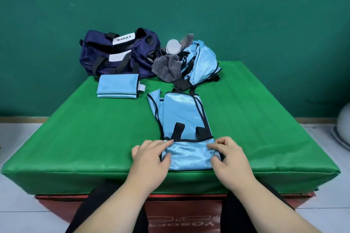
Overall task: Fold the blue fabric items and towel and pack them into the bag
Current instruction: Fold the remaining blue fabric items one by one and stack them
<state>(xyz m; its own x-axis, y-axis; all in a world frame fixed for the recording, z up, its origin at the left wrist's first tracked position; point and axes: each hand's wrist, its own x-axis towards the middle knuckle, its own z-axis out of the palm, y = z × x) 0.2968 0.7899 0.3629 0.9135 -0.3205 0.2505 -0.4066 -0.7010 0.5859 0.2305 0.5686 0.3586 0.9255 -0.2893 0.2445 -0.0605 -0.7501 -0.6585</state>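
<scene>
At surface (75, 138) near edge, L hand (149, 157) & R hand (230, 157) pinch blue vest (186, 117) hem corners; prob. light, limp, slippery.

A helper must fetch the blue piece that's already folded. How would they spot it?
On the green mat, find the navy duffel bag at the far left. The folded blue piece lies just in front of it. It alone is a neat flat rectangle with a white tab.

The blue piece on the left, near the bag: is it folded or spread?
Folded. The blue piece is a neat rectangle with stacked layers along its near edge.
</scene>
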